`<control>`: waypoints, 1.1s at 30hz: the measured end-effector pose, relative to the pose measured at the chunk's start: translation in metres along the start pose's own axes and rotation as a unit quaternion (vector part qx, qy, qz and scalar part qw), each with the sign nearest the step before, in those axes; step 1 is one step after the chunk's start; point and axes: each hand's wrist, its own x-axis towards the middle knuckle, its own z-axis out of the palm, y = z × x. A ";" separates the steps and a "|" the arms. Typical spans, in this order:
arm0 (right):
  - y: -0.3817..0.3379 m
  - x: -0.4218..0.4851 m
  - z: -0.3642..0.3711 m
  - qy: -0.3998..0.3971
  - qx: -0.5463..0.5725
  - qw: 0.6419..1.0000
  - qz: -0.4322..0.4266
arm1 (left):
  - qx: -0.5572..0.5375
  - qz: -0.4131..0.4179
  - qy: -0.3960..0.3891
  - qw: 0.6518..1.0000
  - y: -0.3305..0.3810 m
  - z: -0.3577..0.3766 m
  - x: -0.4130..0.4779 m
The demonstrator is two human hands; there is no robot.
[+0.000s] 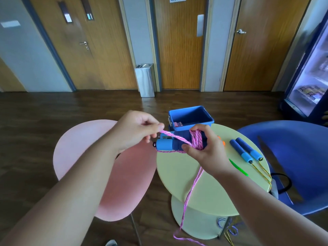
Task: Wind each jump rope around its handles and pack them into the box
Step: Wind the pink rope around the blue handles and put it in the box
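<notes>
My right hand (204, 150) grips a pair of blue jump-rope handles (167, 144) held sideways above the round yellow table (186, 183). Pink rope (196, 142) is wound in several turns around them. My left hand (138, 128) pinches a strand of that pink rope just left of the handles. The loose pink rope hangs down past the table edge to the floor. Behind the handles stands the open blue box (190, 118) with something pink inside. A second rope's blue handles (245, 150) with a yellow cord lie at the table's right.
A pink chair (85, 157) stands left of the table and a blue chair (292, 157) right of it. A green object (238, 167) and an orange one (221, 141) lie on the table. More rope lies on the floor under the table.
</notes>
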 end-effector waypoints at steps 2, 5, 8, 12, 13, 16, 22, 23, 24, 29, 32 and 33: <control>0.003 0.000 -0.006 -0.017 0.031 0.999 0.008 | 0.033 -0.005 0.000 0.999 -0.012 -0.010 -0.001; 0.002 -0.001 -0.007 -0.030 0.062 0.998 -0.001 | 0.039 -0.016 0.017 0.999 -0.030 -0.007 -0.003; 0.000 -0.001 -0.005 -0.030 0.083 0.996 -0.003 | 0.053 -0.010 0.075 0.996 -0.047 0.002 -0.004; -0.006 0.003 -0.006 -0.026 0.140 0.990 0.005 | 0.008 0.002 0.125 0.992 -0.065 0.013 -0.010; -0.009 0.005 -0.005 -0.023 0.152 0.988 0.009 | 0.003 0.007 0.131 0.991 -0.069 0.016 -0.011; -0.018 0.011 -0.002 -0.013 0.156 0.987 0.022 | 0.017 0.021 0.160 0.987 -0.080 0.025 -0.012; -0.040 0.028 0.002 0.001 0.229 0.971 0.064 | 0.054 0.073 0.194 0.977 -0.084 0.058 -0.016; -0.042 0.030 0.003 0.003 0.236 0.969 0.070 | 0.060 0.078 0.196 0.976 -0.085 0.064 -0.016; -0.043 0.032 0.005 0.002 0.236 0.969 0.073 | 0.065 0.075 0.200 0.975 -0.084 0.069 -0.015; -0.046 0.038 0.006 0.000 0.229 0.969 0.096 | 0.111 0.048 0.188 0.975 -0.087 0.070 -0.009; -0.046 0.040 0.006 0.018 0.254 0.957 0.135 | 0.150 0.042 0.197 0.968 -0.082 0.066 -0.009; -0.045 0.041 0.006 0.025 0.259 0.954 0.149 | 0.155 0.043 0.196 0.967 -0.080 0.066 -0.008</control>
